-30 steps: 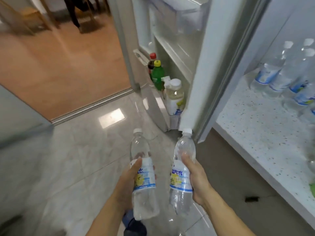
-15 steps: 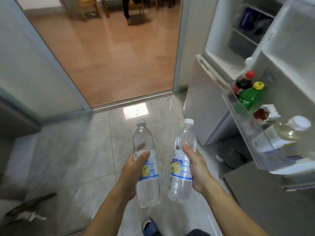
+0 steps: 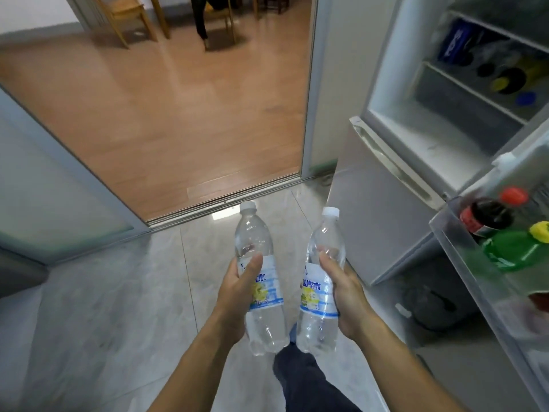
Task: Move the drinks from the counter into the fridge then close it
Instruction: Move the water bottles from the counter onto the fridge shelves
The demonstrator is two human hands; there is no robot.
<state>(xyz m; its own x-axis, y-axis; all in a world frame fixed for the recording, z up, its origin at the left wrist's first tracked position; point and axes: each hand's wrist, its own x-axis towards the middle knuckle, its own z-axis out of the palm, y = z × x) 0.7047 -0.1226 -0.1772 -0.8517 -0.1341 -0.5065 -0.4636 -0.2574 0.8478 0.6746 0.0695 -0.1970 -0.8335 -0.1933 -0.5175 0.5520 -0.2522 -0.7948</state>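
In front of the open fridge (image 3: 395,93), the left hand (image 3: 237,295) grips one water bottle (image 3: 258,278) and the right hand (image 3: 344,292) grips another (image 3: 319,281), both not yet stored. The door shelf (image 3: 463,263) holds a cola bottle (image 3: 487,215) and a green bottle (image 3: 511,251); closing the fridge remains.

two bare forearms, no sleeves in view, left hand (image 3: 237,295), right hand (image 3: 346,295), dark, perhaps navy, trouser leg (image 3: 303,382)

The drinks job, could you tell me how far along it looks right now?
Done: fridge door stands open, its shelf already holding a cola bottle and green bottle. In hand: left hand and right hand each grip a water bottle. Left: shelving both, closing up.
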